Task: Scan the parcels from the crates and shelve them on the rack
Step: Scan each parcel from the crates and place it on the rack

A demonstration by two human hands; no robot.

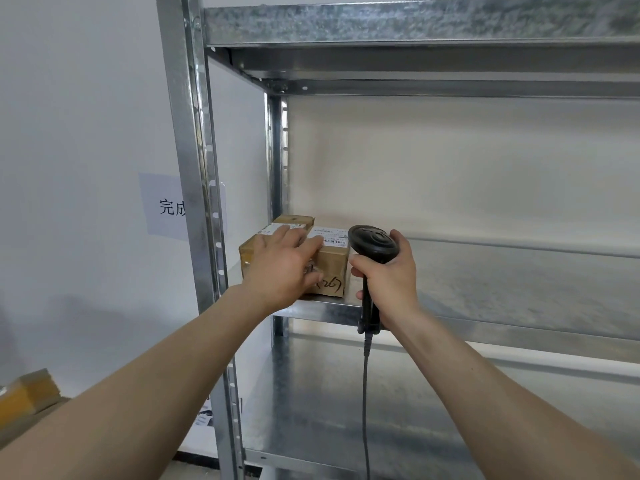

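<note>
White wall behind galvanized rack (194, 202); paper sign (166, 206) partly hidden by upright. Left hand (282, 266), fingers straight, presses parcel (332, 268); right hand (389, 275) grips scanner (374, 244).

Two Chinese characters, 完成, are printed in black on the white paper sheet (162, 206) taped to the white wall; the second character is partly cut off by the galvanised steel rack upright (194, 202), and any further text cannot be seen. A handwritten black marking is found on the front face of the brown taped cardboard parcel (332, 268) on the rack shelf (it reads roughly as "(26)", but this cannot be confirmed). Barcode lines and small print are carried on the white shipping label (332, 235) on the parcel top, too small to be read.
</note>
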